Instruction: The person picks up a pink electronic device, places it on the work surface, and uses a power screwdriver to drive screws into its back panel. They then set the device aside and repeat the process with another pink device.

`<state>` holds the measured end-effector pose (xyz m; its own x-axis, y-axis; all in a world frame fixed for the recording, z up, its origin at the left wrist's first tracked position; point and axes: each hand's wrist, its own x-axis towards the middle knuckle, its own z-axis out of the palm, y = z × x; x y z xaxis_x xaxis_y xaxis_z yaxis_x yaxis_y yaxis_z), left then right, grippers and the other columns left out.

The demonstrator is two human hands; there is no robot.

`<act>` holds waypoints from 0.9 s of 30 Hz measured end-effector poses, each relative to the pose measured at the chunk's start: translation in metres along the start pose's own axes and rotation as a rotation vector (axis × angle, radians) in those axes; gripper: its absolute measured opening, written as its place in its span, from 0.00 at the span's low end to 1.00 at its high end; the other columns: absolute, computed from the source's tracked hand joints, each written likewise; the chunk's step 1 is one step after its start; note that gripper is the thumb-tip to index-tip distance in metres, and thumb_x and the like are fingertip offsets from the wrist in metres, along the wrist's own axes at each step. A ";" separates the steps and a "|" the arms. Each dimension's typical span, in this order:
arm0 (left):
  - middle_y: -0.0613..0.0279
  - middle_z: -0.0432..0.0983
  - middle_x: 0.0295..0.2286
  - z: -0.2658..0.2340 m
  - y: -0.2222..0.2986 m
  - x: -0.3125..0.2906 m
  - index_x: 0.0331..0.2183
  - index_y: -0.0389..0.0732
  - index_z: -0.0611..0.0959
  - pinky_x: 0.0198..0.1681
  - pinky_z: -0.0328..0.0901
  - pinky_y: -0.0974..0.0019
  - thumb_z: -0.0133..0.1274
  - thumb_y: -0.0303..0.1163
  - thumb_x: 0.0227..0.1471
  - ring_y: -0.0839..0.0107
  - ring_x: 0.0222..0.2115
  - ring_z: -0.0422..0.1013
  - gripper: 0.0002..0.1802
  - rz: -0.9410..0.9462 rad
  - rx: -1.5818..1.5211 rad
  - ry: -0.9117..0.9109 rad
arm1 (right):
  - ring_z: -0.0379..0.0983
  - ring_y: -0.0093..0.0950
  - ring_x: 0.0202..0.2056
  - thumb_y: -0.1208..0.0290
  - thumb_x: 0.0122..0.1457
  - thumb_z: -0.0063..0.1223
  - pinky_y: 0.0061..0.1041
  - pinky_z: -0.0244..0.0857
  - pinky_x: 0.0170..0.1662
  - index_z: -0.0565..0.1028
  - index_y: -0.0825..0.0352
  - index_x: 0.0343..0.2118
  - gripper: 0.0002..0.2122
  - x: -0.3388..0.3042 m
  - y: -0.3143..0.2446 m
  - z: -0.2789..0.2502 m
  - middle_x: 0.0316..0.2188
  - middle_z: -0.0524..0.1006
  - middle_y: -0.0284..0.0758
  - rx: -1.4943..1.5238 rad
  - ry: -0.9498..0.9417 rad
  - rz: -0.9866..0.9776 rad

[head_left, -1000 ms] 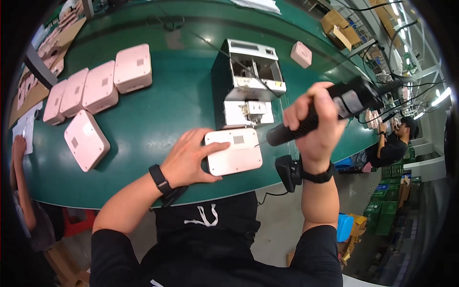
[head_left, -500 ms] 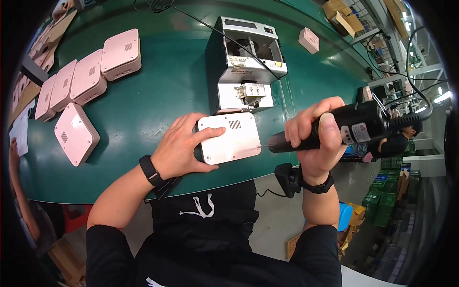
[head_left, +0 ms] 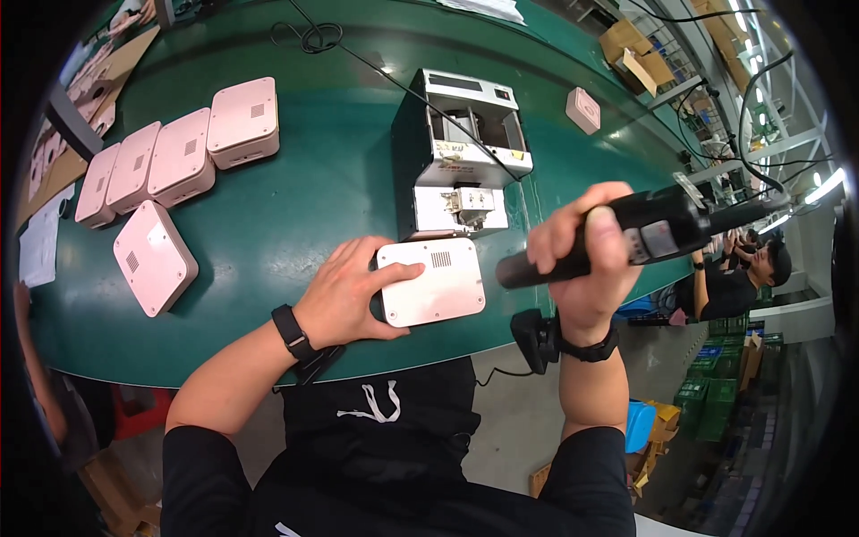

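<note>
Left hand (head_left: 340,297) grasps the pink box (head_left: 434,291) at centre frame, right hand (head_left: 583,294) grips the black driver (head_left: 651,229), now backed off the box's lower-right corner, so work there is probably finished.

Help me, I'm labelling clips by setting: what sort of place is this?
Probably a factory workshop: matching pink boxes on a long green bench, a black power tool in the right hand, and green crates beyond.

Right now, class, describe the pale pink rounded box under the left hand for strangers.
On the green worktop stands a boxy silver-black machine. Below it in view lies the pale pink rounded box. Unlike the pink boxes at left, it is held by the left hand.
</note>
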<state>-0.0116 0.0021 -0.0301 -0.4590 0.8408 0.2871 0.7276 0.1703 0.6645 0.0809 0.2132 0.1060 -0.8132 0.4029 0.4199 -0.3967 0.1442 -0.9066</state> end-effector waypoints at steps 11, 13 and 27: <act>0.56 0.67 0.46 0.003 0.003 -0.003 0.49 0.55 0.79 0.55 0.59 0.54 0.71 0.42 0.28 0.53 0.49 0.65 0.40 0.021 -0.002 0.029 | 0.61 0.25 0.14 0.65 0.62 0.44 0.29 0.61 0.22 0.66 0.66 0.36 0.08 0.045 0.018 0.011 0.17 0.66 0.34 -0.075 0.044 -0.098; 0.56 0.67 0.45 0.004 0.002 -0.005 0.49 0.55 0.79 0.55 0.60 0.54 0.71 0.42 0.28 0.53 0.49 0.65 0.39 0.014 -0.021 0.027 | 0.61 0.25 0.14 0.65 0.62 0.44 0.29 0.61 0.22 0.65 0.66 0.36 0.09 0.034 0.013 0.014 0.17 0.66 0.33 -0.047 0.004 -0.041; 0.57 0.68 0.45 0.006 -0.002 -0.004 0.48 0.55 0.79 0.53 0.61 0.55 0.72 0.41 0.28 0.54 0.48 0.66 0.39 0.020 -0.010 0.047 | 0.62 0.24 0.15 0.57 0.59 0.52 0.28 0.62 0.23 0.61 0.63 0.38 0.16 -0.037 -0.015 0.033 0.17 0.66 0.33 0.050 -0.197 0.128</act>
<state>-0.0082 0.0013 -0.0366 -0.4678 0.8190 0.3321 0.7318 0.1483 0.6652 0.1025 0.1660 0.1052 -0.9237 0.2301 0.3065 -0.3017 0.0568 -0.9517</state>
